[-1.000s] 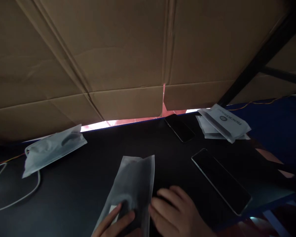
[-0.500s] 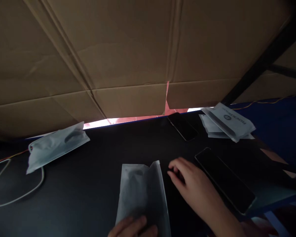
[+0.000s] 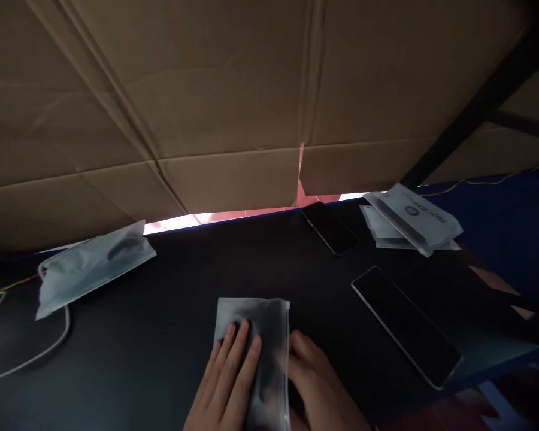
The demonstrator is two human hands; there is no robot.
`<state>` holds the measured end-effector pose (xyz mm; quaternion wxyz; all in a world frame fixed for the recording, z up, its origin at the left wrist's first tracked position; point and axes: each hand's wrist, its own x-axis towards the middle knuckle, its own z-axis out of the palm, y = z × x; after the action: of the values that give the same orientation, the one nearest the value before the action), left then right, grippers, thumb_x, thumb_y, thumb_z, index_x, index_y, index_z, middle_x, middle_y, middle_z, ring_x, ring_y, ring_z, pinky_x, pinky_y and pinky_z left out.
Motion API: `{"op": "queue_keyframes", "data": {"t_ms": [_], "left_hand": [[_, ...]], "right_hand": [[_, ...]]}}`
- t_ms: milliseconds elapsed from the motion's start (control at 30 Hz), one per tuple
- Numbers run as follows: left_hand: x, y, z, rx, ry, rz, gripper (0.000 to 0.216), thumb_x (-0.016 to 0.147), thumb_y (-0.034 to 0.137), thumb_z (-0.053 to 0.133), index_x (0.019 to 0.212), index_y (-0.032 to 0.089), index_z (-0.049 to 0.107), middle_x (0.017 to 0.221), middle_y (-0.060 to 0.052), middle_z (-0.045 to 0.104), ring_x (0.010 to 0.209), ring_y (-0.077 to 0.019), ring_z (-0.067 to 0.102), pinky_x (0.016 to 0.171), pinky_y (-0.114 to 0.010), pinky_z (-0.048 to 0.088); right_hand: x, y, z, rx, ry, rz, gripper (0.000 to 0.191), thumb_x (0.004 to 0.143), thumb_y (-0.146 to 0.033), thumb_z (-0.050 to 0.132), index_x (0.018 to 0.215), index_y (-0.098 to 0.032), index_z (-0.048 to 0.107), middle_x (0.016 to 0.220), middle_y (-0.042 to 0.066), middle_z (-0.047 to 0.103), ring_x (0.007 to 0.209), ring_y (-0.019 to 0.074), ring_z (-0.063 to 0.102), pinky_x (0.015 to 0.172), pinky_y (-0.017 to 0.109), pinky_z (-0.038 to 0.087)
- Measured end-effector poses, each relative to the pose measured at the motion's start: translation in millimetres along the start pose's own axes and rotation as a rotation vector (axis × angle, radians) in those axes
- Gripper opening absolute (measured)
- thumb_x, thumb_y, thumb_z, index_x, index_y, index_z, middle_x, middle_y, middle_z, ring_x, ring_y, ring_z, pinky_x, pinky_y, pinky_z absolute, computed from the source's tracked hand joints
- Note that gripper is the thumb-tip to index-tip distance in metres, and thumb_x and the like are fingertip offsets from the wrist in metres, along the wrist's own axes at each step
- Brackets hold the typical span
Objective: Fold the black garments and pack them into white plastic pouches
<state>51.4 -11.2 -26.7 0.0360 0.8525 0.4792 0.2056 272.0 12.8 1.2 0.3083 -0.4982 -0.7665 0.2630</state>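
Note:
A frosted plastic zip pouch (image 3: 273,317) lies upright in front of me on the black table (image 3: 170,335). My left hand (image 3: 229,383) is flat on it, fingers stretched out and pressing its left and middle part. At the pouch's right edge is my right hand (image 3: 312,380), its fingers curled around that edge. Those fingertips are blurred over the plastic. What the pouch contains cannot be made out.
A dark phone (image 3: 406,326) lies to the right, with a smaller phone (image 3: 329,227) farther back. Several printed pouches (image 3: 415,218) are piled at the back right. Another pouch (image 3: 94,266) and a white cable (image 3: 40,358) are on the left. Cardboard (image 3: 224,90) stands behind.
My left hand has moved up the pouch and now lies flat across it. My right hand has come left and nearer, onto the pouch's right edge. The pouch's raised top right corner is now flattened.

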Motion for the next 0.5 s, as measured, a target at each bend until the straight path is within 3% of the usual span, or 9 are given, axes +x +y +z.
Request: {"op": "queue_keyframes", "data": {"t_ms": [133,233,300,367,433,500], "left_hand": [[-2,0,-1,0.012,0.007,-0.015,0.076,0.113,0.065,0.036,0.177,0.029,0.020,0.177,-0.007,0.045,0.160,-0.0303,0.047,0.128,-0.046,0.047],[-3,-2,-3,0.021,0.013,-0.006,0.077,0.112,0.068,0.032,0.177,0.028,0.022,0.176,-0.009,0.046,0.161,-0.0307,0.047,0.129,-0.047,0.046],[-4,-4,-3,0.044,0.003,0.042,0.079,0.111,0.071,0.032,0.176,0.028,0.025,0.174,-0.008,0.048,0.160,-0.0305,0.047,0.130,-0.046,0.044],[-5,-6,-2,0.064,-0.010,0.082,0.079,0.109,0.073,0.037,0.175,0.031,0.028,0.172,-0.006,0.051,0.159,-0.0303,0.049,0.131,-0.046,0.043],[-7,-9,0,0.075,-0.007,0.085,0.080,0.108,0.074,0.041,0.175,0.034,0.028,0.171,-0.005,0.054,0.157,-0.0299,0.052,0.130,-0.045,0.043],[-9,-16,0,0.108,0.002,0.068,0.083,0.107,0.076,0.041,0.176,0.031,0.026,0.170,-0.005,0.055,0.156,-0.0288,0.053,0.127,-0.042,0.046]], "right_hand": [[7,-6,-20,0.142,-0.100,-0.084,0.065,0.090,-0.009,0.070,0.152,-0.027,0.064,0.145,0.010,0.075,0.120,0.0234,0.080,0.092,0.026,0.067],[8,-5,-25,0.266,-0.224,-0.004,0.072,0.086,-0.005,0.075,0.154,-0.026,0.063,0.137,0.009,0.080,0.098,0.0189,0.084,0.076,0.019,0.066],[8,-4,-18,0.307,-0.260,0.093,0.066,0.080,-0.004,0.078,0.142,-0.025,0.072,0.115,0.006,0.086,0.083,0.0180,0.084,0.069,0.018,0.063],[10,-5,-7,0.282,-0.208,0.168,0.045,0.078,-0.002,0.075,0.117,-0.025,0.080,0.093,0.002,0.086,0.076,0.0194,0.083,0.068,0.020,0.062],[13,-6,0,0.286,-0.159,0.201,0.034,0.076,-0.001,0.072,0.099,-0.025,0.081,0.086,0.001,0.084,0.070,0.0184,0.081,0.065,0.019,0.060],[14,-6,-2,0.356,-0.165,0.219,0.036,0.073,-0.001,0.072,0.098,-0.025,0.081,0.086,0.000,0.084,0.063,0.0157,0.078,0.056,0.016,0.056]]}}
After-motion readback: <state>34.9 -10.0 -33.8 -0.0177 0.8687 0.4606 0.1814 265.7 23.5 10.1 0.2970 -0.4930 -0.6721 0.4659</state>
